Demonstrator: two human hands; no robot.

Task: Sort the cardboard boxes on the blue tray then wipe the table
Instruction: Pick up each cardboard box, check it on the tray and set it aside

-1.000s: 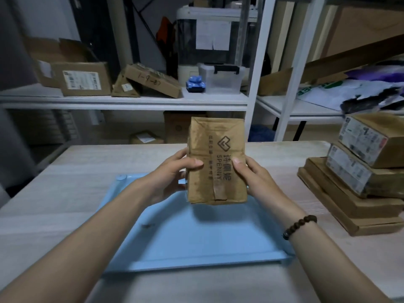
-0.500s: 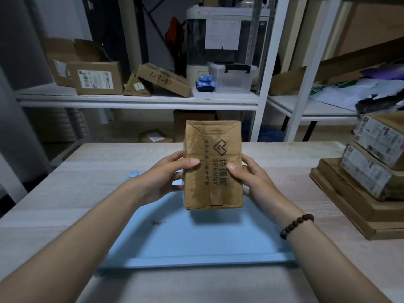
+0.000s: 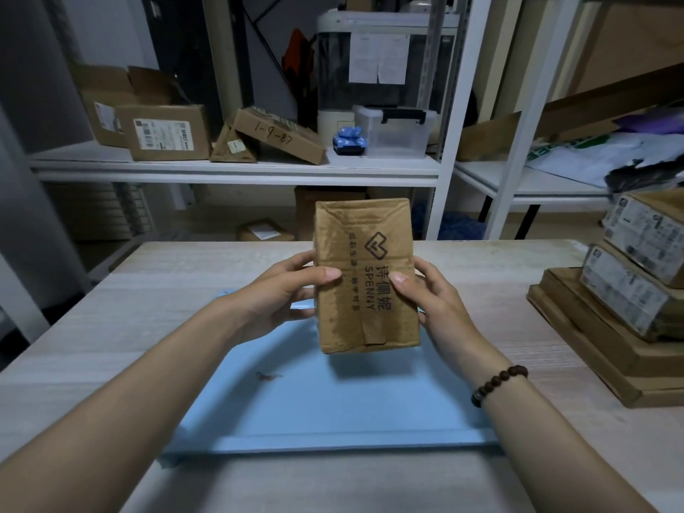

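Left hand (image 3: pixel 285 290) and right hand (image 3: pixel 433 298) pinch cardboard box (image 3: pixel 366 275) by its sides (printed face up, likely for reading) above blue tray (image 3: pixel 333 420).

1. We turn our view to the left, so the stack of labelled boxes (image 3: pixel 629 301) now sits nearer the right edge.
2. The SPENNY cardboard box (image 3: pixel 366 275), gripped between our left hand (image 3: pixel 281 294) and right hand (image 3: pixel 436 305), drifts slightly left over the blue tray (image 3: pixel 333 412).
3. Its top edge tips a little leftward.
4. It looms slightly larger before us.
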